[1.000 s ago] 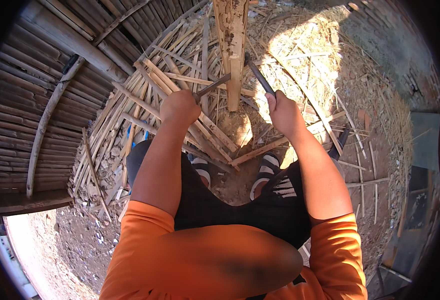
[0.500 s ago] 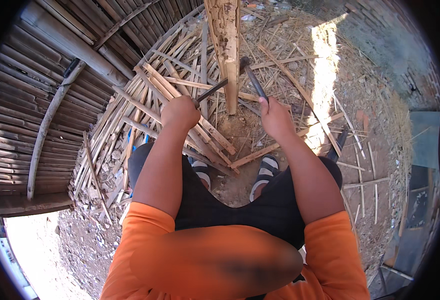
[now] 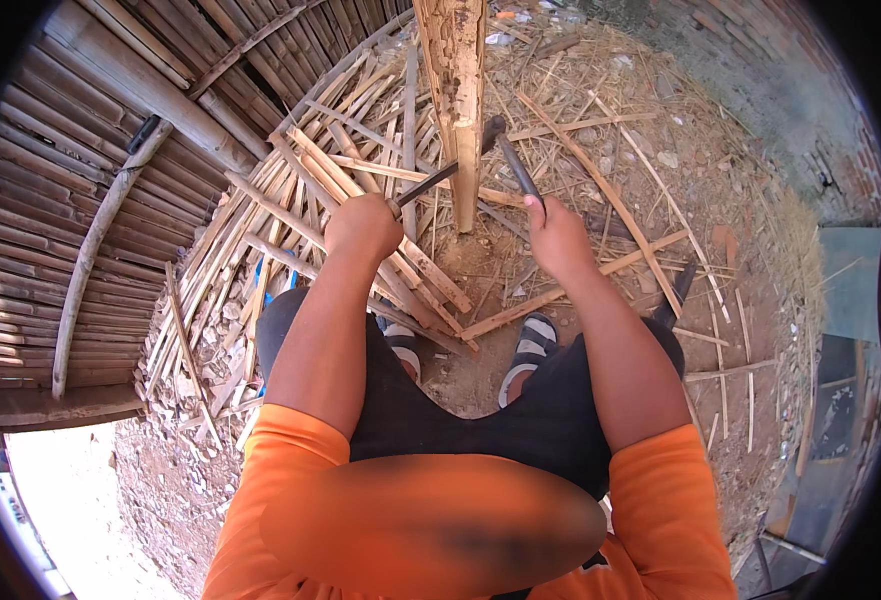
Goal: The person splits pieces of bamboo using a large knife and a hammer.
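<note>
A slatted bamboo panel (image 3: 30,265) is lining the left side, and a heap of pale wooden strips (image 3: 275,205) is covering much of the dirt ground (image 3: 460,375) beside it. A person in an orange shirt (image 3: 295,445) is facing an upright wooden post (image 3: 465,100), worn and pitted, which is standing straight ahead between the two hands; whether its lower end is touching the ground cannot be told. The right hand (image 3: 561,240) is wrapping its fingers around the handle of a dark hammer (image 3: 521,168), whose head is overlapping the post's right edge. The left hand (image 3: 362,222) is making a tight fist around a dark blade (image 3: 428,185), and the tip is seeming to meet the post's left side. Handling these tools well is probably depending on keeping the blade's angle steady, keeping the hammer clear of the left knuckles, and favouring short, square, controlled blows.
</note>
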### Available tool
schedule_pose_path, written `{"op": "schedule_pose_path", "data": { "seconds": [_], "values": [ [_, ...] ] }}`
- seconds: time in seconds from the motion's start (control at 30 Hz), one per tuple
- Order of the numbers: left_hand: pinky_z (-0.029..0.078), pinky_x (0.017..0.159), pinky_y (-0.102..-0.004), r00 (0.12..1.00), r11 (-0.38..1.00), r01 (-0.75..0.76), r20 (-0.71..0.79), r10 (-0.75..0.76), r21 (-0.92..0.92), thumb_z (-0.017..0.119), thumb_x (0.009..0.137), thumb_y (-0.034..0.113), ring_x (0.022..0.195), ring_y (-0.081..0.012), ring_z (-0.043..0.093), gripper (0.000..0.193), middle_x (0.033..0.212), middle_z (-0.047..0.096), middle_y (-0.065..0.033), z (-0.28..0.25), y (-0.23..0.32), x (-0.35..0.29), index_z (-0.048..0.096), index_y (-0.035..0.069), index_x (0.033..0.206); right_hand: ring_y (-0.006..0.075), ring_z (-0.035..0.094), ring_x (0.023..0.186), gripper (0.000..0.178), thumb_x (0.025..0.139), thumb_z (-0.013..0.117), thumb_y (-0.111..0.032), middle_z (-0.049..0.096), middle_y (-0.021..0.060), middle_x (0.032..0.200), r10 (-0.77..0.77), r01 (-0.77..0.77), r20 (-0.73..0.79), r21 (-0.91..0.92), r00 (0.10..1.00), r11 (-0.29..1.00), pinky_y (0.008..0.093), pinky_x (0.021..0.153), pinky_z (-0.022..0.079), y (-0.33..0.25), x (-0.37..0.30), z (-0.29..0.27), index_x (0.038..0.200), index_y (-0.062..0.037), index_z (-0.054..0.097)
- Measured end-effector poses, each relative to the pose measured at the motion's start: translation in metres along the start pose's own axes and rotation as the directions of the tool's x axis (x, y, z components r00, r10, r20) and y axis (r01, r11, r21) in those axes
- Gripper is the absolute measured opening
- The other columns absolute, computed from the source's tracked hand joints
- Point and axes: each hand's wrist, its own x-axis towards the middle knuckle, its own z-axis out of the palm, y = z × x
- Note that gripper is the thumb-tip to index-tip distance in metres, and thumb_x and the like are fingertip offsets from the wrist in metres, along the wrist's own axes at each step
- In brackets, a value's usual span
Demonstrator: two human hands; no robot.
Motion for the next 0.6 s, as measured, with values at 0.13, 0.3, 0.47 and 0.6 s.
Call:
{"op": "schedule_pose_path", "data": {
  "seconds": [0.13, 0.3, 0.47, 0.6],
  "values": [
    [0.056, 0.092, -0.0479, 0.998, 0.998, 0.053, 0.023, -0.052, -0.042, 0.062, 0.084, 0.019, 0.106, -0.0386, 0.07, 0.032, 0.112, 0.072, -0.0217, 0.002, -0.002, 0.0, 0.073, 0.003, 0.109, 0.0454, 0.064, 0.071, 0.046, 0.106, 0.046, -0.042, 0.065, 0.0243, 0.074, -0.073, 0.103, -0.181, 0.163, 0.981, 0.981, 0.0532, 0.065, 0.048, -0.029, -0.003, -0.03, 0.094, 0.0002, 0.059],
    [0.056, 0.092, -0.0481, 0.999, 0.999, 0.017, 0.03, -0.016, -0.038, 0.062, 0.084, 0.02, 0.105, -0.0384, 0.07, 0.033, 0.111, 0.072, -0.0221, 0.007, -0.002, 0.004, 0.073, 0.002, 0.109, 0.0449, 0.064, 0.068, 0.043, 0.107, 0.046, -0.04, 0.065, 0.0217, 0.072, -0.095, 0.157, -0.276, 0.212, 0.956, 0.965, 0.0518, 0.061, 0.048, -0.025, -0.007, -0.029, 0.098, 0.0, 0.058],
    [0.058, 0.089, -0.0448, 0.999, 1.0, 0.017, 0.04, -0.018, 0.025, 0.062, 0.09, 0.022, 0.104, -0.0347, 0.071, 0.029, 0.111, 0.073, -0.0194, 0.006, 0.004, 0.004, 0.076, 0.005, 0.108, 0.0468, 0.065, 0.075, 0.049, 0.107, 0.042, -0.045, 0.066, 0.0243, 0.076, -0.022, 0.021, 0.018, 0.035, 1.0, 0.999, 0.053, 0.07, 0.051, -0.004, 0.0, 0.009, 0.103, 0.0011, 0.06],
    [0.057, 0.09, -0.045, 0.999, 0.999, 0.03, 0.025, -0.029, -0.018, 0.061, 0.09, 0.021, 0.105, -0.0342, 0.071, 0.028, 0.111, 0.073, -0.0185, -0.002, 0.007, -0.008, 0.076, 0.005, 0.108, 0.0466, 0.065, 0.074, 0.048, 0.107, 0.044, -0.043, 0.066, 0.0247, 0.075, -0.045, 0.056, -0.107, 0.098, 0.993, 0.994, 0.053, 0.07, 0.05, -0.02, 0.0, -0.023, 0.099, 0.001, 0.062]
  ]
}}
